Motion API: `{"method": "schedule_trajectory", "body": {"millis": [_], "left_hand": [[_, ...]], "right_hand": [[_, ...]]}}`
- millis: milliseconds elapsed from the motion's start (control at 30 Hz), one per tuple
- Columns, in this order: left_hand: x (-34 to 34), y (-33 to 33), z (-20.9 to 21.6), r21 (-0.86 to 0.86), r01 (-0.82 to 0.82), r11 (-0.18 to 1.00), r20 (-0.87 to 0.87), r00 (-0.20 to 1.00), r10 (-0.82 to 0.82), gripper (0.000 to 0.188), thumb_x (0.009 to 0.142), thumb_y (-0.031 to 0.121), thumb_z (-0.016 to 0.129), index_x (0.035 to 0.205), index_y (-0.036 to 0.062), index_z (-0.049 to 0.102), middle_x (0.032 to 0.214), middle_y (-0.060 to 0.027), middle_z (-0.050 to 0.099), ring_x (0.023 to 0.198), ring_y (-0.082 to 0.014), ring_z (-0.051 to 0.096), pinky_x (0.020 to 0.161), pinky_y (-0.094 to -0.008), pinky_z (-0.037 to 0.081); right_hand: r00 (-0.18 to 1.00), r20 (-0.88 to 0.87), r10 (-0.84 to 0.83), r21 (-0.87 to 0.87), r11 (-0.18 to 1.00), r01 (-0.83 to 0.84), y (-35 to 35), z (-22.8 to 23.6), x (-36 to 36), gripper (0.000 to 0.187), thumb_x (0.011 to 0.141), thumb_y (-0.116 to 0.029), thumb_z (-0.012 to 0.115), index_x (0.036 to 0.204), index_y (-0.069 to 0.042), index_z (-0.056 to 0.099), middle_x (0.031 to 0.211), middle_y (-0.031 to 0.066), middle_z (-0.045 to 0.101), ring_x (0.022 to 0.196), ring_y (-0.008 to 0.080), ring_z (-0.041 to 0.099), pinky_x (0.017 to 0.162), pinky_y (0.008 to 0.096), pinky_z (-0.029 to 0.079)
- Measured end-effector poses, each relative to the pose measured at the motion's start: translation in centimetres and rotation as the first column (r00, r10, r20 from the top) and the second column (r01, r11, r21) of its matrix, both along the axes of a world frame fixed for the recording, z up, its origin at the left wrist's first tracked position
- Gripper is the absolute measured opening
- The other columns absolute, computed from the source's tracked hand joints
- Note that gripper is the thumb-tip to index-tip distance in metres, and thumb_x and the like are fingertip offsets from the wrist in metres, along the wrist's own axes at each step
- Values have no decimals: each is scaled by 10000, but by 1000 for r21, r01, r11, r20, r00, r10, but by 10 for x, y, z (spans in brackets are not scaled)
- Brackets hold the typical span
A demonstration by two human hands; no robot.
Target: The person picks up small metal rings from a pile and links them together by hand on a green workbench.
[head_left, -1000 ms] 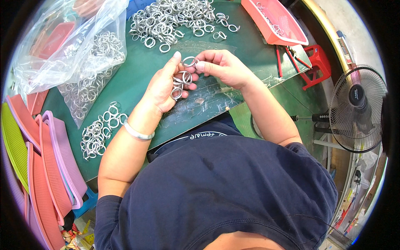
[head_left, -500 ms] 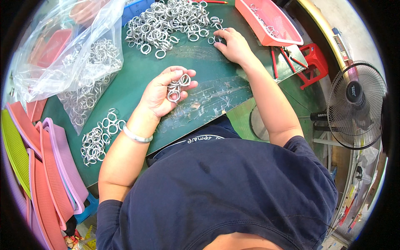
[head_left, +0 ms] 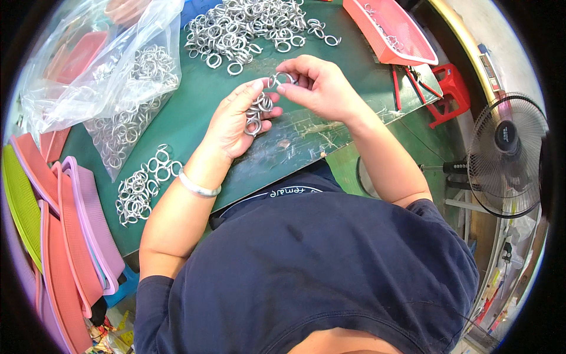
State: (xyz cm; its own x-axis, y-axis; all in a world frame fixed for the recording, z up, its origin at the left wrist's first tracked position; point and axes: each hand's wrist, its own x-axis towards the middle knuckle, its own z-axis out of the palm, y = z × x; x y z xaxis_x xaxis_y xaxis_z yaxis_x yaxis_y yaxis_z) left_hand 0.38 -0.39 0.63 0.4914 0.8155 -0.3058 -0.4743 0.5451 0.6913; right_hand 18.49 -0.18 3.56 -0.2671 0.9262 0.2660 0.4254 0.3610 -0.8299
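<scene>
Several silver metal rings (head_left: 254, 121) lie cupped in the palm and fingers of my left hand (head_left: 233, 121), which is held palm up over the table. My right hand (head_left: 321, 88) pinches another ring or two (head_left: 282, 79) between thumb and fingers, right at my left fingertips. Whether those pinched rings are linked I cannot tell. Beyond both hands a big heap of similar rings (head_left: 236, 29) is spread on the green table (head_left: 206, 88). A smaller pile of rings (head_left: 138, 192) sits beside my left forearm.
A clear plastic bag of rings (head_left: 127, 106) stands at the left. Stacked pink, purple and green baskets (head_left: 88, 218) fill the lower left. A pink basket (head_left: 392, 35) holds a few rings at the far right, near red-handled pliers (head_left: 396, 88), a red stool (head_left: 451, 94) and a fan (head_left: 507, 153).
My right hand has come back from the edge of the heap to my left hand, bringing the pinched ring or rings. My left thumb has moved up toward them.
</scene>
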Motion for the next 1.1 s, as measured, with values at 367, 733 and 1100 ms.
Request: {"method": "schedule_trajectory", "body": {"millis": [367,733,1100], "left_hand": [[1,-3,2,80,82,993,13,996,-83,365,909,339,412,1071,32,525,865,-62,595,675,-136,584,450,-192,424],[-1,-1,-1,-2,160,987,85,984,-159,419,916,396,361,1070,38,515,844,-58,592,669,-156,579,440,-197,392],[-6,2,-7,39,203,978,225,952,-206,415,908,406,368,1067,49,508,906,-62,570,674,-160,549,398,-175,354]], "right_hand": [[989,79,-125,293,951,97,-14,-2,-24,298,664,-248,718,821,-21,604,722,81,570,627,213,580,562,308,464],[986,114,-125,377,923,73,-15,1,-25,248,675,-167,721,824,-4,608,624,47,525,514,120,506,468,249,412],[993,84,-81,386,922,43,-21,7,-24,286,655,-250,721,811,-39,606,683,60,569,616,207,571,540,310,450]]}}
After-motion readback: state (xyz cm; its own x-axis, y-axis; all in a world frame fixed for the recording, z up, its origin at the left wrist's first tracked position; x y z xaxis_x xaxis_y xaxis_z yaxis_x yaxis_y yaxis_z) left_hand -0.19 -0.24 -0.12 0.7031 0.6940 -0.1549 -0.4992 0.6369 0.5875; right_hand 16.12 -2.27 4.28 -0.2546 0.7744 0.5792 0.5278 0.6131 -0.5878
